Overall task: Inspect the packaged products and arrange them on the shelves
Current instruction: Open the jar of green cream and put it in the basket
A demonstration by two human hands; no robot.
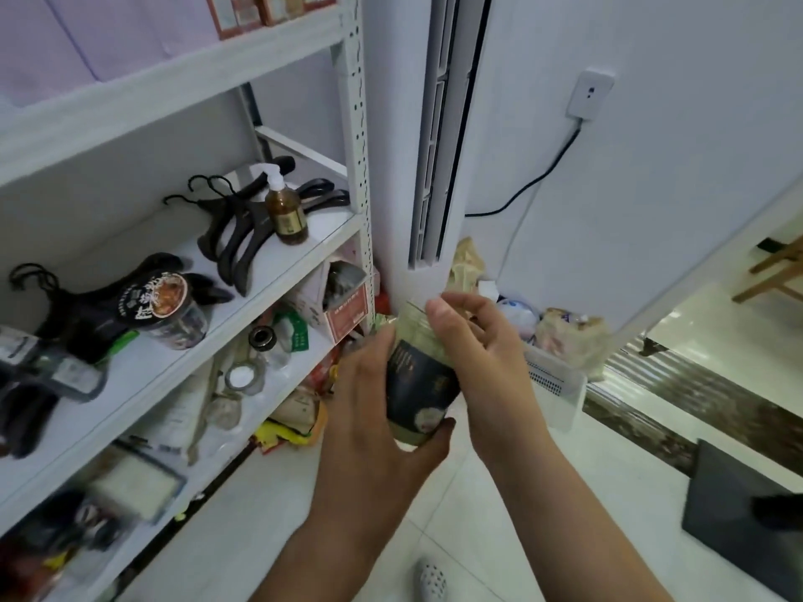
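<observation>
Item: jar [419, 380], clear, with pale greenish contents and a dark label band (a pale round picture shows near its lower end; the print is too blurred to read).

Location: held in the air between both hands, roughly upright, above the tiled floor [478, 514]. It is just right of the shelves [295, 258] and in front of the standing air conditioner [417, 123].

Left hand [373, 410]: curled round the jar's lower left side, with the thumb hooked under its base.

Right hand [478, 354]: fingers bent over the jar's upper right side and top edge, gripping it.

Middle shelf:
- black hangers [230, 236], lying flat
- brown pump bottle [285, 210], upright and touching the hangers
- tub [169, 310], lying on its side with a printed lid facing out
- dark, blurred items at the left end

Lower shelf: small glass jars, boxes and packets, crowded together.

Floor, by the wall: white basket [556, 384], behind the right hand, with wrapped packages piled beside and above it.
</observation>
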